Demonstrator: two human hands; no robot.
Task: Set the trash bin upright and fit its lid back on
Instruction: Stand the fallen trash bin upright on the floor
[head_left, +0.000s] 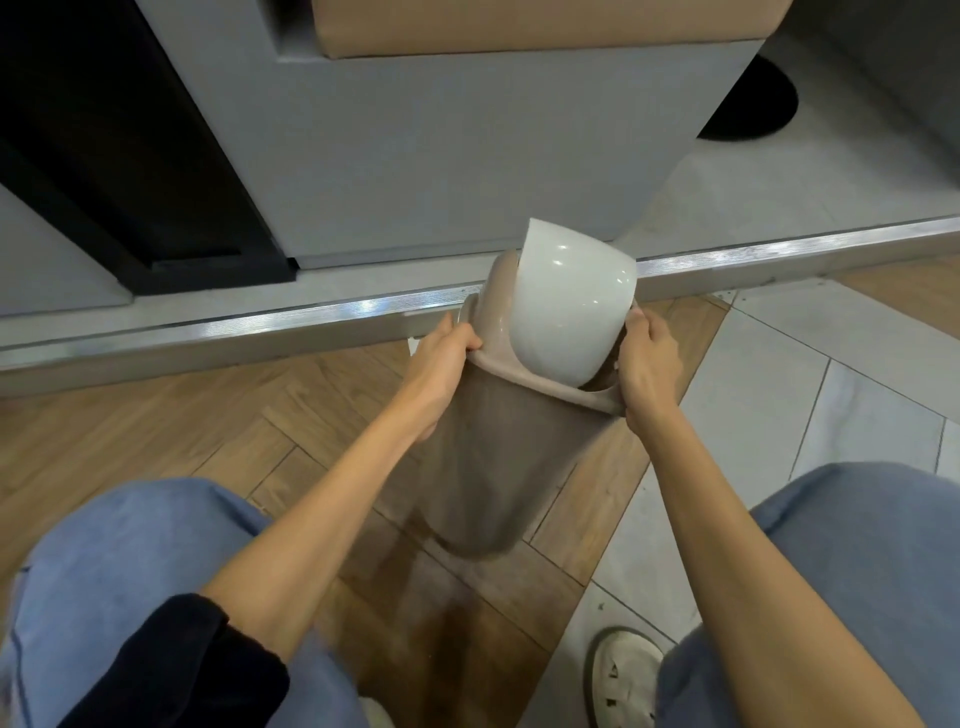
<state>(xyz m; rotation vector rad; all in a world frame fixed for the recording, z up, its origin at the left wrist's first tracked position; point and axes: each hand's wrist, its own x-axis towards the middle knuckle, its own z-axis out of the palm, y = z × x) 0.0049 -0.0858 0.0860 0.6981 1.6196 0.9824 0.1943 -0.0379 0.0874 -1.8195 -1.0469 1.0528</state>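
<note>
Floor (171, 431) is wood-look herringbone planks at centre and left, pale tile (831, 415) to the right; a metal threshold strip (260, 325) runs across just behind the work area. Beyond the strip stands a grey cabinet (441, 156) with a black panel (104, 156) to its left.

Bin (498, 467) — taupe, tapered — stands upright on the planks between the person's knees, base toward the camera, just in front of the strip. Lid (550, 358) sits on the bin's mouth: a taupe ring with a white swing flap (571, 301). Flap is tilted, its upper edge raised well above the ring, its lower edge dipping into the opening. Near side of the ring lies against the bin's rim; whether it is seated all round — cannot tell, far side is hidden by the flap.

Left hand (441, 358) holds the ring's left edge: thumb on top, fingers curled under and pressed together, pinching the ring against the bin's rim. Right hand (649, 364) holds the right edge likewise, thumb over the top, fingers wrapped down and close together over ring and rim.

Blue jeans (130, 571) on both legs frame the view. Black sleeve (208, 670) is pushed up on the left arm. White shoe (623, 675) rests on tile, lower right.
</note>
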